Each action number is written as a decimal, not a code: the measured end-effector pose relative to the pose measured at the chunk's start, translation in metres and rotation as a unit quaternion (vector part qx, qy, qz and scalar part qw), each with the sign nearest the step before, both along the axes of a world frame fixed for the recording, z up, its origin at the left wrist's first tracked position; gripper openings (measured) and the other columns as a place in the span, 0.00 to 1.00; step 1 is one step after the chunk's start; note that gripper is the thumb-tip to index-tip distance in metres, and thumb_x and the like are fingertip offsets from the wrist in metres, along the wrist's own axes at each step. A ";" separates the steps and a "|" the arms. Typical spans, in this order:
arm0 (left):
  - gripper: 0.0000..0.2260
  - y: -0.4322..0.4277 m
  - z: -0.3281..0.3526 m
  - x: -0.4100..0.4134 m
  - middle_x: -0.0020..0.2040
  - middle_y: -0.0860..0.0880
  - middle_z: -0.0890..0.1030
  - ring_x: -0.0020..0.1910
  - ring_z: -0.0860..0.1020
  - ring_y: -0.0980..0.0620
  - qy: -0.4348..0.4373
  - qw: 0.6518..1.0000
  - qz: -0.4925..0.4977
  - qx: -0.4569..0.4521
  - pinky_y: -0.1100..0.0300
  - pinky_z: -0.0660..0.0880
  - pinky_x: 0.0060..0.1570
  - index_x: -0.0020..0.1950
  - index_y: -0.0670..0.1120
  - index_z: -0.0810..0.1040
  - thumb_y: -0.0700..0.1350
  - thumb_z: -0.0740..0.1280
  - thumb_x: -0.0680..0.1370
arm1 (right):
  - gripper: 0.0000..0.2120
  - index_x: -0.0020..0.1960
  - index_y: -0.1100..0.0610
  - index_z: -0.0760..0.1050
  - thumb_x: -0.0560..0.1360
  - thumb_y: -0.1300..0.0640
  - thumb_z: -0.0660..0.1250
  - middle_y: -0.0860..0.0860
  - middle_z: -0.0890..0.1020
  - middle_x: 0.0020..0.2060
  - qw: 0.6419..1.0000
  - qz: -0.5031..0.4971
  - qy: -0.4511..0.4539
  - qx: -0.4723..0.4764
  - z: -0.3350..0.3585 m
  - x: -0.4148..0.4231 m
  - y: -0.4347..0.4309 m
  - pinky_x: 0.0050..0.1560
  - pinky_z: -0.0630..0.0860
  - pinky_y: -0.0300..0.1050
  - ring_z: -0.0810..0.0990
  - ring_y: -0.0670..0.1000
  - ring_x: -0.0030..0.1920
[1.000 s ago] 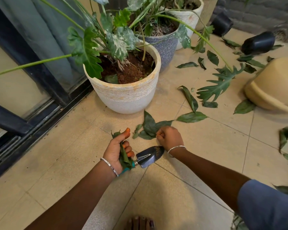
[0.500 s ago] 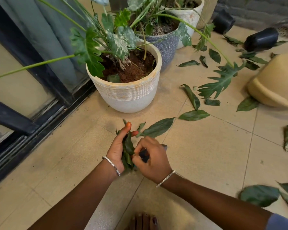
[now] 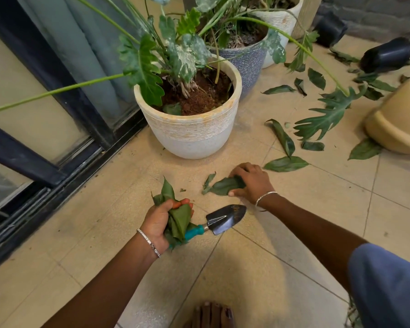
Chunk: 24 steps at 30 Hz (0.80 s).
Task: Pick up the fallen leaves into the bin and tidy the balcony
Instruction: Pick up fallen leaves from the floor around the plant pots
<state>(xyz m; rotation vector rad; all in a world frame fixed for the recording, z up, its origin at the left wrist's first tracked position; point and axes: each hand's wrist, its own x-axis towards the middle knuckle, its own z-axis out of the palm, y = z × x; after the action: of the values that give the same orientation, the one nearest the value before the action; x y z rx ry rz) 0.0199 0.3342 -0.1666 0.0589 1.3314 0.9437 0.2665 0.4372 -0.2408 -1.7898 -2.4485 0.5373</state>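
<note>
Plainly the gathering step is in hand, with much of it left. Across the tiled balcony floor (image 3: 294, 235) fallen leaves (image 3: 283, 138) lie scattered, thickest to the right, between the white ribbed pot (image 3: 192, 138) and a tan vessel (image 3: 398, 124) lying on its side. Whether that vessel is the bin I cannot tell, and no other bin shows. A blue-grey pot (image 3: 249, 65) stands just behind the white one. Nearer the person, the left hand (image 3: 160, 221) is clenched round a bunch of leaves (image 3: 180, 221) and, with it, the teal handle of a trowel (image 3: 225, 218), whose dark blade points right, low over the tiles. The right hand (image 3: 251, 183) reaches forward and lies over a flat leaf (image 3: 223, 187) on the floor, with fingers bent across the far edge and thumb tucked against the near edge, so it appears to pinch the leaf rather than merely rest on it. A small leaf scrap (image 3: 208, 179) lies just left of that, untouched. The next move, as I judge it, calls for lifting this leaf clear and tucking it into the left fist without loosening the bunch or the trowel. That fist looks nearly full, so it may soon need emptying.
</note>
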 end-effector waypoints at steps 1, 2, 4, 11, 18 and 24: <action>0.06 0.000 0.001 -0.001 0.39 0.42 0.83 0.37 0.81 0.47 0.012 1.000 0.001 -0.001 0.57 0.80 0.30 0.46 0.38 0.80 0.37 0.64 0.79 | 0.23 0.61 0.49 0.75 0.70 0.41 0.72 0.52 0.72 0.64 1.000 0.006 -0.002 0.014 0.000 0.001 0.001 0.59 0.67 0.51 0.69 0.57 0.63; 0.06 0.000 0.000 -0.002 0.41 0.42 0.82 0.39 0.80 0.47 0.023 1.000 0.003 -0.004 0.55 0.81 0.31 0.47 0.38 0.80 0.37 0.64 0.79 | 0.20 0.57 0.51 0.76 0.71 0.42 0.71 0.52 0.74 0.61 0.999 0.023 -0.013 0.032 0.002 0.000 0.000 0.58 0.67 0.51 0.70 0.56 0.61; 0.07 -0.002 -0.002 -0.003 0.43 0.42 0.82 0.39 0.80 0.47 0.021 1.000 0.013 -0.009 0.53 0.80 0.37 0.48 0.39 0.80 0.37 0.63 0.81 | 0.14 0.54 0.54 0.76 0.75 0.46 0.69 0.53 0.76 0.56 0.993 0.073 -0.032 0.086 0.001 -0.002 -0.007 0.56 0.67 0.51 0.72 0.57 0.57; 0.05 -0.007 -0.002 -0.007 0.44 0.38 0.85 0.39 0.85 0.45 -0.034 0.998 0.047 -0.006 0.47 0.81 0.44 0.50 0.42 0.75 0.38 0.60 0.82 | 0.11 0.61 0.55 0.69 0.79 0.57 0.63 0.55 0.80 0.50 0.984 0.024 0.085 0.156 0.002 -0.021 -0.022 0.49 0.73 0.51 0.76 0.56 0.47; 0.17 -0.006 0.010 -0.007 0.43 0.40 0.85 0.38 0.85 0.44 -0.021 0.998 0.046 0.035 0.48 0.81 0.41 0.63 0.45 0.76 0.47 0.71 0.76 | 0.31 0.64 0.52 0.63 0.72 0.35 0.68 0.53 0.74 0.52 0.995 0.082 0.044 0.028 0.012 -0.079 -0.005 0.39 0.70 0.45 0.76 0.53 0.44; 0.13 -0.011 0.007 -0.009 0.38 0.43 0.84 0.33 0.83 0.46 0.011 0.999 0.034 0.035 0.53 0.80 0.32 0.52 0.43 0.78 0.50 0.72 0.74 | 0.18 0.63 0.55 0.63 0.81 0.43 0.57 0.56 0.70 0.58 0.994 0.094 -0.052 0.002 0.002 -0.068 -0.003 0.34 0.70 0.49 0.73 0.54 0.37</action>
<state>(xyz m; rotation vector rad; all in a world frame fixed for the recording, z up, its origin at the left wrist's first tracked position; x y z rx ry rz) 0.0107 0.3231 -0.1598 0.0788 1.3284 1.0496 0.1980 0.4338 -0.2386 -1.6361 -2.7037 0.4608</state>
